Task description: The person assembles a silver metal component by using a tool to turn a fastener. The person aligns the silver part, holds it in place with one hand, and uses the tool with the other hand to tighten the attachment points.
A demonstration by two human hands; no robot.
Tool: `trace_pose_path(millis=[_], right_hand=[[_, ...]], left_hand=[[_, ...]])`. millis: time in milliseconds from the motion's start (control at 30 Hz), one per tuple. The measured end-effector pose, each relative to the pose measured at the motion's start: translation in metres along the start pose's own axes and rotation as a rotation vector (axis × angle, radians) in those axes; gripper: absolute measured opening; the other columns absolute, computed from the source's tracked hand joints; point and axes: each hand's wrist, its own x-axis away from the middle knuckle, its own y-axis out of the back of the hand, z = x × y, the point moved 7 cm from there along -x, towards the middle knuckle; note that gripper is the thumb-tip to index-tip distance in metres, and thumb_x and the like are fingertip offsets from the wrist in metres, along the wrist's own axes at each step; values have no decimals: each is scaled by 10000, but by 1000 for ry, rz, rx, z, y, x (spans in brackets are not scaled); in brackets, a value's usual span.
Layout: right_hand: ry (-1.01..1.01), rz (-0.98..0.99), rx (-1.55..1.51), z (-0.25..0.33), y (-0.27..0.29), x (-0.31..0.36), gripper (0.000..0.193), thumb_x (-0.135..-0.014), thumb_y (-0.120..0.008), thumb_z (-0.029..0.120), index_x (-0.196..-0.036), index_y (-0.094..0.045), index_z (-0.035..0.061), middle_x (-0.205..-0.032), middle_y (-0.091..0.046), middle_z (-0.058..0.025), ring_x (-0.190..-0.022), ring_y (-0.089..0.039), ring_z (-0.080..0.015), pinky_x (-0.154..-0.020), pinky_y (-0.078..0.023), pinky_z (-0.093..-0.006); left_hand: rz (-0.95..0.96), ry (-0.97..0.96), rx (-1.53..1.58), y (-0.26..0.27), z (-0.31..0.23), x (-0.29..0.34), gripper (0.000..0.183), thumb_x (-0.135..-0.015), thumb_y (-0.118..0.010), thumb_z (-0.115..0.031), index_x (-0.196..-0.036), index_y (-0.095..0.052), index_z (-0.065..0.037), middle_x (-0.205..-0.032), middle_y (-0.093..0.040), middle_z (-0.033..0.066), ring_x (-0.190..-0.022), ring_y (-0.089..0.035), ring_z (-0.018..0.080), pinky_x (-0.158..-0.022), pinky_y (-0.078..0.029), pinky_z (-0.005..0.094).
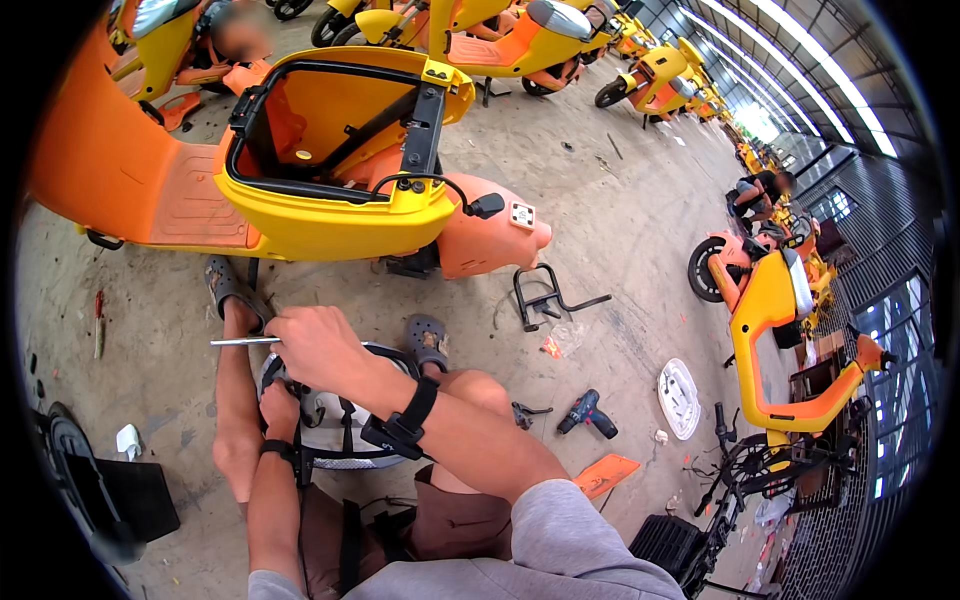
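My right hand (318,347) is closed around a thin silver metal rod (240,342), which points left; whatever part lies inside the fist is hidden. Below it, my left hand (280,408) is curled at the left edge of a grey-white and black piece, probably a scooter seat (345,448), lying between my legs. The left fingertips are hidden, so what they grip cannot be made out. Both wrists wear black straps. My right forearm crosses over the seat-like piece and covers part of it.
Ahead stands a yellow and orange scooter (340,220), its seat opening bare. Right of me lie a cordless drill (588,414), a black metal bracket (545,300), a white plastic cover (680,399) and an orange panel (606,474). A screwdriver (99,325) rests at left. Two people crouch farther off.
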Motion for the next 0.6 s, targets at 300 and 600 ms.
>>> trace_pose_path(millis=[300,600], right_hand=[[6,-48,-39,2,3,0,41,-731,-658,51,-729,-652,10,-759,-637,-170,-747,-642,-378,-658,-512,-469],[8,-53,-42,1,3,0,35,-726,-657,47,-724,-651,12,-756,-638,-171,-742,-641,-381,-657,-512,-472]], left_hand=[[-40,-26,81,2,1,-2,58,-806,-641,-81,-843,-653,-38,-844,-694,190,-809,-678,385,-721,-541,496],[11,-28,7,6,-3,1,135,-799,-613,-27,-930,-646,-25,-879,-681,227,-853,-661,417,-758,-535,511]])
